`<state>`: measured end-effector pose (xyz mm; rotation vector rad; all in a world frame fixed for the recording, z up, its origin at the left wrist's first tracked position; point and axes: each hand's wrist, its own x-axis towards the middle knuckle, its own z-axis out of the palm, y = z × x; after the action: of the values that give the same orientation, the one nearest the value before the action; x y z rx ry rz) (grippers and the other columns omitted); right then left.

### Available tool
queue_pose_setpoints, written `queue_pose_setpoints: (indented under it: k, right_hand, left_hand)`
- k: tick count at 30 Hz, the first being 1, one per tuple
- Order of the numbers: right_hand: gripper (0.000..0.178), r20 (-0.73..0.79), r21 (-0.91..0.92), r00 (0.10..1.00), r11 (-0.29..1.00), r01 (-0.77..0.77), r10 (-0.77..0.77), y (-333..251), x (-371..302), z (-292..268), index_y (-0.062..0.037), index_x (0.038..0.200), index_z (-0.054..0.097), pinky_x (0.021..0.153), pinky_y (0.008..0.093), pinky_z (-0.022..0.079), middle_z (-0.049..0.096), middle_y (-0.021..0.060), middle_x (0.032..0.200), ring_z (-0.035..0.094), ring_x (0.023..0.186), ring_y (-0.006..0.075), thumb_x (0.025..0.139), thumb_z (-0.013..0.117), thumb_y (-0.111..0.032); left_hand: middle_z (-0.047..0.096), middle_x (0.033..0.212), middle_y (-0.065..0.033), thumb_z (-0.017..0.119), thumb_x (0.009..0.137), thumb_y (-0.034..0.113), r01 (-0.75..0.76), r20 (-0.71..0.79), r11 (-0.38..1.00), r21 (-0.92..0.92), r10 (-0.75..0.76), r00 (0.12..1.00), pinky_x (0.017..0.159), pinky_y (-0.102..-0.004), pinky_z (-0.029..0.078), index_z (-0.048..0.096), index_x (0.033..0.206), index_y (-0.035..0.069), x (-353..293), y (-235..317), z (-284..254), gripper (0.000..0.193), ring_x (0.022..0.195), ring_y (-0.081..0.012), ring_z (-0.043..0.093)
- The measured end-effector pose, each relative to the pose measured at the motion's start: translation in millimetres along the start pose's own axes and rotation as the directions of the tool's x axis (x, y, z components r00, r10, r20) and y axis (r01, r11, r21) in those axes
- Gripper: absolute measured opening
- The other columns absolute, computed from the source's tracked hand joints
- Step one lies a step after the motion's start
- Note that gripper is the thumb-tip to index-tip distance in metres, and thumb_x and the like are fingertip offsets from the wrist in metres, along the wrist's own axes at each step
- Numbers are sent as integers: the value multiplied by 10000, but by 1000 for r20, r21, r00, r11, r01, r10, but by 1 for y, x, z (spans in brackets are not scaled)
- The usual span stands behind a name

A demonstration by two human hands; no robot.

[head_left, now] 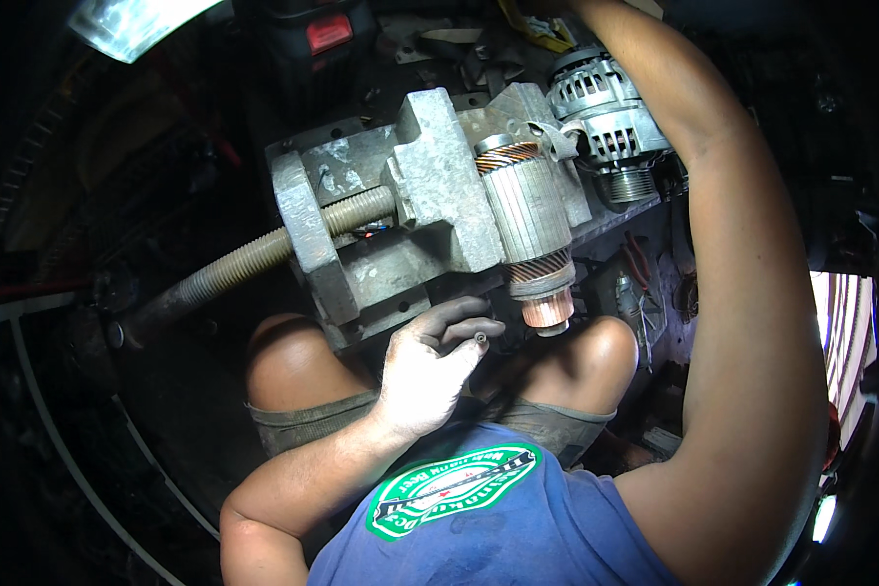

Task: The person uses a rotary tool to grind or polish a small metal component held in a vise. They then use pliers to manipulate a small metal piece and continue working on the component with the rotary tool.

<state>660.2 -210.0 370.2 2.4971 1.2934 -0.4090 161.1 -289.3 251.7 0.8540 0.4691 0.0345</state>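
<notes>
My left hand (428, 369) is in front of the vise, closed in a pinch. Between its thumb and fingers shows the round end of a small dark metal piece (481, 338); the rest of it is hidden. Just beyond, the heavy grey bench vise (449, 186) grips an armature (525, 210) with copper windings and a copper commutator (549, 311) at its near end. The armature is tilted and apart from my left hand. My right arm (752, 244) stretches to the far side past the alternator, and its hand is cut off by the upper edge.
A silver alternator (610, 122) with a ribbed pulley sits right of the vise. The vise's long threaded screw (234, 266) sticks out leftward. Red-handled pliers (637, 262) hang at the right. A yellow object (537, 27) lies at the back. My knees are under the bench edge.
</notes>
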Motion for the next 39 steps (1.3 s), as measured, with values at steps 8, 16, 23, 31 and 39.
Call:
queue_pose_setpoints:
  k: [8, 16, 23, 31, 39]
  right_hand:
    - [292, 11, -24, 1000, 1000, -7, 7, 1, 16, -8, -7, 1115, 771, 644, 380, 607, 777, 130, 892, 741, 727, 234, 839, 773, -104]
    - [299, 103, 30, 989, 993, -110, 107, 1, 30, -10, 0, 1116, 768, 626, 370, 608, 778, 124, 868, 741, 699, 221, 835, 785, -101]
    - [283, 163, 42, 972, 983, -178, 169, 3, 37, -20, 8, 1087, 771, 614, 358, 605, 779, 117, 857, 734, 681, 205, 829, 792, -108]
    - [258, 229, -66, 957, 984, -166, 177, -5, 34, -22, 14, 1034, 785, 619, 347, 597, 779, 118, 894, 721, 692, 195, 823, 798, -133]
    - [272, 262, -104, 950, 984, -147, 170, -1, 37, -18, 13, 1044, 789, 624, 347, 595, 782, 126, 927, 721, 698, 194, 819, 810, -138]
  left_hand:
    - [752, 1210, -181, 698, 949, 35, 40, 8, 999, -13, -40, 999, 978, -274, 516, 519, 1400, -97, 1, -2, 1, 503, 1102, -157, 675]
    - [773, 1189, -178, 690, 975, 52, 20, -7, 997, 76, -20, 1000, 1010, -298, 533, 565, 1358, -106, 0, -6, 4, 433, 1130, -181, 709]
    - [743, 1180, -195, 739, 950, 45, 19, 4, 1000, 1, -19, 1000, 1014, -313, 538, 550, 1344, -111, 1, -6, 5, 464, 1117, -192, 692]
    - [740, 1181, -201, 752, 933, 40, 16, -4, 1000, -7, -16, 1000, 1018, -321, 541, 547, 1346, -113, 1, -7, 5, 486, 1121, -199, 690]
    - [743, 1178, -202, 749, 940, 45, 6, -1, 999, 35, -6, 1000, 1001, -322, 552, 569, 1327, -111, 0, -6, 4, 454, 1107, -194, 698]
